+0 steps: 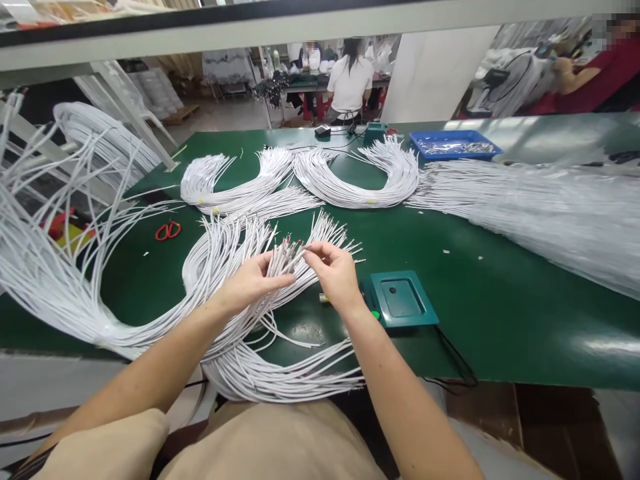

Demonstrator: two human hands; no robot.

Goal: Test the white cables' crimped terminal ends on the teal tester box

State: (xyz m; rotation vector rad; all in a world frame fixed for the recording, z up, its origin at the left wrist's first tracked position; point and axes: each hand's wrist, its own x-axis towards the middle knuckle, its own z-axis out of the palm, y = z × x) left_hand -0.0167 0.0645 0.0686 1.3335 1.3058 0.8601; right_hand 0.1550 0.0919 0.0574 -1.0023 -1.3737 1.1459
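My left hand (253, 283) is wrapped round a bunch of white cable ends (284, 259), whose tips show reddish and grey. Thumb and fingertips of my right hand (336, 272) are pinched on a tip at the right side of that bunch. White cables (235, 247) fan out behind and beneath both hands, and a large loop of them (107, 327) runs off to the left. Just right of my right wrist sits a teal device (403, 298) with a recessed top and a black cord. More cable ends (280, 377) lie near the front edge.
Curved cable bundles (350, 190) lie across the back of the green table (500, 267). A blue tray (455, 145) holds small parts. Plastic-wrapped cables (565, 213) cover the right side. Red-handled scissors (168, 231) lie left. A shelf beam (300, 27) crosses above; people sit beyond.
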